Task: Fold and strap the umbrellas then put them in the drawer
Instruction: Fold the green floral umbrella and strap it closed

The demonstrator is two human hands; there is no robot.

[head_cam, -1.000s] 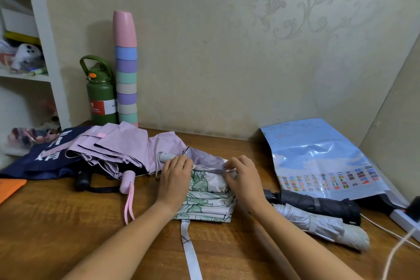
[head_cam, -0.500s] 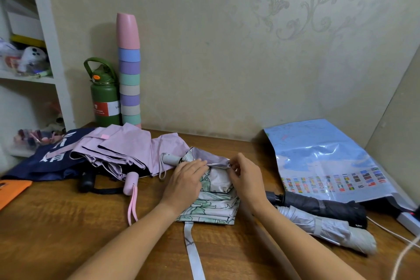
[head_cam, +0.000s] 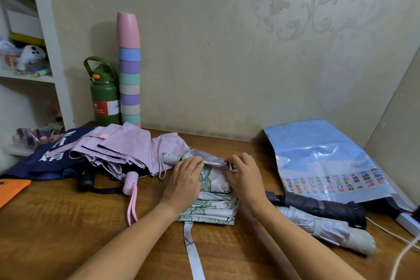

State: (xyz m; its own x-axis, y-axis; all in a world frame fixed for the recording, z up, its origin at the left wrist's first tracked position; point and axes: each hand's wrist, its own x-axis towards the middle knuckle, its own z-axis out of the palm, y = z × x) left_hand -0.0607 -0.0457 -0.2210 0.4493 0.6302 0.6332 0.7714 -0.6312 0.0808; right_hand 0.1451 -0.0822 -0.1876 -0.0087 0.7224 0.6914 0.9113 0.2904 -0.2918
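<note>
A white umbrella with a green leaf print (head_cam: 212,208) lies on the wooden desk, its canopy in flat pleats and its strap (head_cam: 193,252) trailing toward me. My left hand (head_cam: 185,183) and my right hand (head_cam: 244,177) both pinch the top fold of its fabric at the far edge. To the left lies a loose lilac umbrella (head_cam: 120,150) with a pink handle (head_cam: 130,182). At the right, a black umbrella (head_cam: 318,207) and a grey umbrella (head_cam: 327,229) lie rolled and strapped. No drawer is in view.
A green bottle (head_cam: 104,95) and a stack of pastel cups (head_cam: 129,70) stand at the wall. A navy bag (head_cam: 45,157) and an orange item (head_cam: 9,188) lie far left by white shelves (head_cam: 54,57). A blue map sheet (head_cam: 325,159), power strip (head_cam: 406,220) and cable sit right.
Both hands have shifted slightly along the top fold of the leaf-print umbrella, drawing closer together and pulling the fabric edge up. The other umbrellas have not moved.
</note>
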